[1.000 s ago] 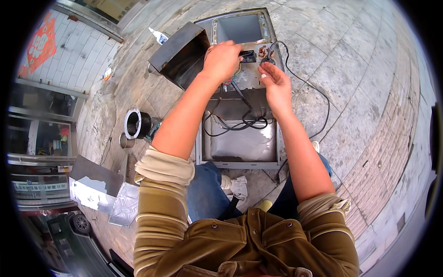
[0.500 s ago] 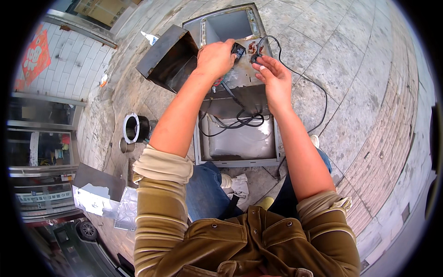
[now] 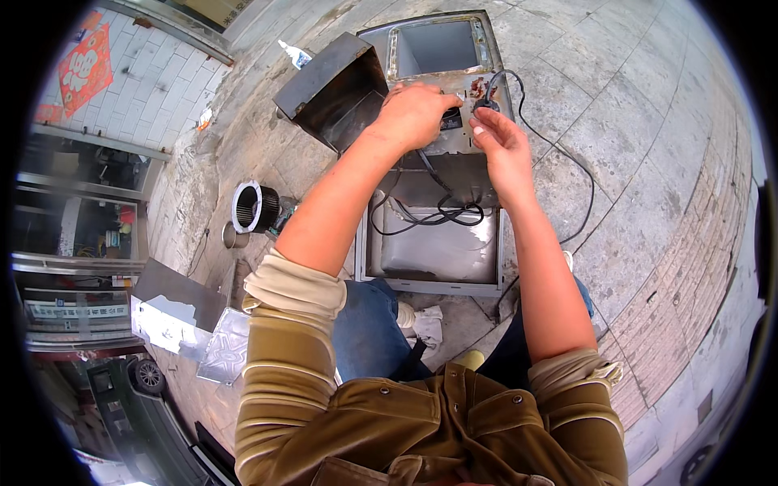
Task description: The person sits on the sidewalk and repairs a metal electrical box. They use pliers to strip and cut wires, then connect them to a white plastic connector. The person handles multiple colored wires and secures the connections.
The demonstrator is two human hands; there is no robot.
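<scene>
One metal housing [image 3: 438, 251], left hand [image 3: 415, 113] fingers curled on it; right hand [image 3: 501, 142] pinching one black cable [image 3: 567, 154]

Grey stone paving slabs [image 3: 648, 105] cover the ground in daylight, giving way to a strip of small reddish paving bricks [image 3: 689, 267] at the right. At the left stands a white tiled wall [image 3: 154, 89] bearing a red paper poster [image 3: 85, 69], with a glass shopfront [image 3: 73, 235] below it. A dark parked car [image 3: 138, 397] sits at the lower left.
</scene>
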